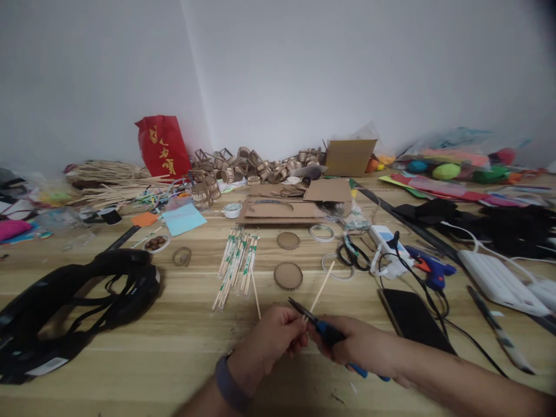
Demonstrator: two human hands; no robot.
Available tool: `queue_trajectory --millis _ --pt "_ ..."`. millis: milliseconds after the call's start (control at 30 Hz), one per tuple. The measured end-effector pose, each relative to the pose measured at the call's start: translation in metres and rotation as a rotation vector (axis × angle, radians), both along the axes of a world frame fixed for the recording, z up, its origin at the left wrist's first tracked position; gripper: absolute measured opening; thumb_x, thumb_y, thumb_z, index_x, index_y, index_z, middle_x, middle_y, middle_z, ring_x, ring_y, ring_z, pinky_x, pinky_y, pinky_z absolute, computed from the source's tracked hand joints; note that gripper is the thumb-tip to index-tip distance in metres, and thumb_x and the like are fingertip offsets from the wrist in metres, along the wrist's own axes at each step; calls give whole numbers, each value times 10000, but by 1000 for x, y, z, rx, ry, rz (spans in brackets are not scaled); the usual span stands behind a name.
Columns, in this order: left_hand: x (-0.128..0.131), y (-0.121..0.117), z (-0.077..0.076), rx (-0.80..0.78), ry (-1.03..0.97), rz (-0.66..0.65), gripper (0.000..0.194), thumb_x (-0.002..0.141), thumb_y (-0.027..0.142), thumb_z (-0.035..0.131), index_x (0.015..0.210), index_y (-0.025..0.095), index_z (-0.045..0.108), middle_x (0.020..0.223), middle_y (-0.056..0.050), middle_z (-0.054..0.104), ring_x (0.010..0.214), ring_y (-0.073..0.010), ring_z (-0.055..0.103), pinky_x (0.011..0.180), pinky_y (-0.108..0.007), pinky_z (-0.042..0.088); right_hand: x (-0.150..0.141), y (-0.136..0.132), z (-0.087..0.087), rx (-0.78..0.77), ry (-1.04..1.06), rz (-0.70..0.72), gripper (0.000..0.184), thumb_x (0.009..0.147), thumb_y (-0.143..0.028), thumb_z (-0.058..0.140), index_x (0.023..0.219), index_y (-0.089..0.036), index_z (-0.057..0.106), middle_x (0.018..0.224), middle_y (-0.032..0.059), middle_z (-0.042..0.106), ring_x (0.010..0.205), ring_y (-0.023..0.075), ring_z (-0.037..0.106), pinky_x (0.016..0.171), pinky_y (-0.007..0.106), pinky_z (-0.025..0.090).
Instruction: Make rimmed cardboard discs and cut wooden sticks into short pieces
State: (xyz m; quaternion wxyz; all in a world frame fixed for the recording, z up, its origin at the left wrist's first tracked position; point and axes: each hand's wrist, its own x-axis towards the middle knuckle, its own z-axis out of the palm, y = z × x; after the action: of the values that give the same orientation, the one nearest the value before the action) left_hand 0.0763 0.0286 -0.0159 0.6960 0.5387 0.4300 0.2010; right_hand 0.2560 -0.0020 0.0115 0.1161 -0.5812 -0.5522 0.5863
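My left hand (278, 333) is closed, its fingertips pinching the lower end of a pale wooden chopstick (322, 289) that slants up to the right. My right hand (360, 341) is wrapped round pliers (324, 330) with blue and black handles. The dark pointed jaws lie across the chopstick close to my left fingertips; whether they bite into it I cannot tell. A loose chopstick (255, 295) lies just beyond my left hand. Wrapped chopsticks (237, 260) with green print lie further back. Two round cardboard discs (288, 275) with ridged rims sit beyond the pliers.
A black strapped headset (125, 289) lies at left. To the right are a phone (412, 318), a blue glue gun (432, 267), a white power bank (504, 284) and cables. Cardboard sheets (282, 213), small slatted baskets (202, 196) and a red bag (163, 147) stand towards the wall.
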Motion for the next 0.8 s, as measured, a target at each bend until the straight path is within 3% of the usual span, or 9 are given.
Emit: queue_trajectory --millis 267,467,600,700,800 --pt "0 0 0 25 -16 3 387 666 534 591 720 152 562 561 43 496 471 -77 402 482 -236 279 -11 0 11 237 -22 48 135 482 -161 433 605 -216 418 615 -41 409 646 128 396 597 235 320" --pt "-6 2 10 55 -52 32 431 669 587 586 735 164 534 594 44 473 508 -79 393 512 -233 282 -1 3 8 166 78 61 176 534 -205 480 709 -213 498 659 -49 432 635 122 394 577 230 305" --pt "-19 14 15 174 -30 183 387 762 567 488 796 183 512 636 45 463 529 -96 396 513 -231 288 5 2 10 190 118 -9 194 604 -219 520 796 -206 546 706 -34 496 680 134 467 609 227 363" --pt "-25 21 13 389 172 249 298 847 452 391 760 191 505 649 30 477 588 -128 441 559 -245 321 5 3 5 499 -45 -88 125 748 -302 518 827 -208 543 751 3 556 729 173 525 681 274 430" --pt "-23 19 12 588 415 152 318 907 348 329 682 196 494 662 3 536 674 -158 507 635 -261 344 0 11 -5 934 -192 -93 135 844 -266 470 939 -208 546 1061 103 603 1028 244 549 889 363 435"
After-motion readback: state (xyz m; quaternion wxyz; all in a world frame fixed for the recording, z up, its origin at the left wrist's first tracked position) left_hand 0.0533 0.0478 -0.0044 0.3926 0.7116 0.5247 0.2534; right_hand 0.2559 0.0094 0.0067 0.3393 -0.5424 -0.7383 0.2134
